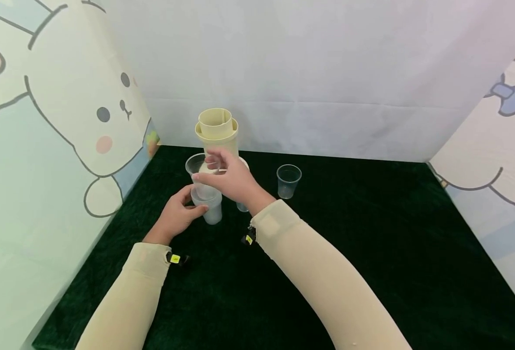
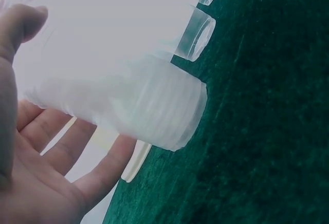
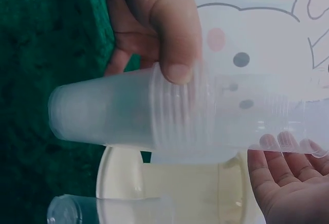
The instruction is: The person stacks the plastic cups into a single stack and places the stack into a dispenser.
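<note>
My left hand [image 1: 175, 217] holds a stack of translucent plastic cups [image 1: 214, 214], its thumb on the near side and fingers around the far side. In the left wrist view the stack's ridged lower end [image 2: 172, 108] shows past the left fingers [image 2: 105, 165]. My right hand [image 1: 235, 181] grips a clear plastic cup [image 1: 193, 166] by its upper part. That cup's lower end sits in the top of the stack, tilted slightly. In the right wrist view, the left thumb [image 3: 177, 54] lies across the stack's ribbed rims, and the right fingers [image 3: 280, 165] touch the clear cup.
Behind the hands stands a cream cylindrical container [image 1: 217, 133] with a smaller tube inside it. Partly hidden by the right hand is another clear cup [image 1: 242, 207]. A separate clear cup [image 1: 288, 182] stands upright farther right on the dark green cloth [image 1: 371, 233].
</note>
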`<action>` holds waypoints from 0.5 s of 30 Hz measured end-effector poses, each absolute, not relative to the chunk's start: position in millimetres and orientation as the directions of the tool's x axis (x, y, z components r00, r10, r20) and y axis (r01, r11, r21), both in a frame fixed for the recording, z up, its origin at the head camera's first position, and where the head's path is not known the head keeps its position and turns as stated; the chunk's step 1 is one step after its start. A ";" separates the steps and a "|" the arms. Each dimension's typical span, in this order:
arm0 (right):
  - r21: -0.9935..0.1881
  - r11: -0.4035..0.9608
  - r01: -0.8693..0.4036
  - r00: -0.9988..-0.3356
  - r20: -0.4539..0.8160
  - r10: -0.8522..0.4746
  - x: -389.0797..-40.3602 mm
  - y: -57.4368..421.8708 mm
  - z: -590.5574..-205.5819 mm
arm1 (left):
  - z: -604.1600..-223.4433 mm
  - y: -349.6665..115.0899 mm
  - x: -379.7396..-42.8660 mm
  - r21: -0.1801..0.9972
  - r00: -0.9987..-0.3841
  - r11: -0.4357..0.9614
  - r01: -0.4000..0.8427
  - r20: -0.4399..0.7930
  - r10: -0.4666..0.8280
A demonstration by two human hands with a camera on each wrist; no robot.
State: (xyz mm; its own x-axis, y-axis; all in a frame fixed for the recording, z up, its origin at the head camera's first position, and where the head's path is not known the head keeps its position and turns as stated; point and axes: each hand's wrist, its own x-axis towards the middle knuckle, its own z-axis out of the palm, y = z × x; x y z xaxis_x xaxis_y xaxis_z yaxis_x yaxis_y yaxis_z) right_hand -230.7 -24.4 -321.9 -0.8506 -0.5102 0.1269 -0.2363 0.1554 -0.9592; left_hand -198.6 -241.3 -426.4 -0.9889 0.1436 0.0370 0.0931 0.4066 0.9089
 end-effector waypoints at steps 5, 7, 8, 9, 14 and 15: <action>-0.964 0.146 -0.222 -0.855 0.120 -0.505 -229.7 -28.3 -329.5 | -426.7 -242.0 -199.8 0.912 -0.989 0.399 0.093 0.038 0.144; -0.965 0.148 -0.218 -0.860 0.119 -0.496 -229.8 -28.7 -334.1 | -427.8 -242.1 -201.0 0.910 -0.988 0.402 0.100 0.043 0.148; -0.965 0.148 -0.218 -0.863 0.119 -0.491 -229.7 -28.7 -336.3 | -428.2 -242.0 -201.3 0.909 -0.988 0.404 0.102 0.045 0.148; -0.964 0.146 -0.220 -0.863 0.123 -0.489 -229.8 -28.8 -338.8 | -428.7 -242.1 -201.5 0.906 -0.988 0.409 0.106 0.048 0.149; -0.960 0.161 -0.230 -0.865 0.125 -0.486 -230.0 -28.7 -349.1 | -429.7 -242.6 -201.0 0.896 -0.988 0.428 0.119 0.064 0.142; -0.959 0.164 -0.232 -0.865 0.126 -0.486 -230.2 -28.6 -350.7 | -429.8 -242.5 -201.2 0.895 -0.988 0.428 0.121 0.065 0.143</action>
State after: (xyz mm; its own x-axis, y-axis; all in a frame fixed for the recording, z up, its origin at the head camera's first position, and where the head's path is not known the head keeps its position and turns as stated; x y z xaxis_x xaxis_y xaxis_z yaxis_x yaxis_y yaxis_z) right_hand -230.2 -28.6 -350.7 -0.8647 -0.4862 0.1264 -0.2322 0.1637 -0.9588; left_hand -201.2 -242.5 -429.8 -0.9876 0.1426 0.0655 0.1212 0.4284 0.8954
